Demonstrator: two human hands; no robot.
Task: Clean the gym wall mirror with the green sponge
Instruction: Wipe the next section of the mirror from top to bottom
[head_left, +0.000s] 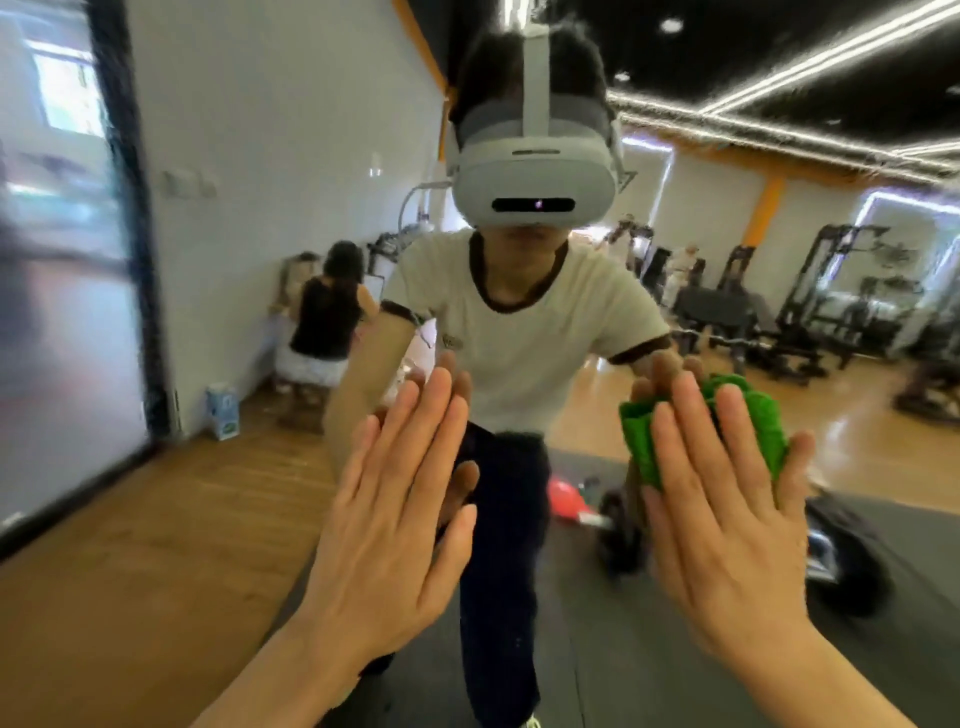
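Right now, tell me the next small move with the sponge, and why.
Probably sweep the right hand sideways across the mirror, keeping the green sponge pressed flat. The straight fingers already pin the sponge against the glass, and the left hand lies flat on the glass beside it, seemingly bracing. With contact made, wiping looks like the natural next step.

Both forearms reach up from the bottom edge. The left hand (384, 525) lies flat, fingers straight and together, pointing up. The right hand (727, 525) is likewise flat (fingers slightly spread), its straight fingers pressing the green sponge (748, 421).
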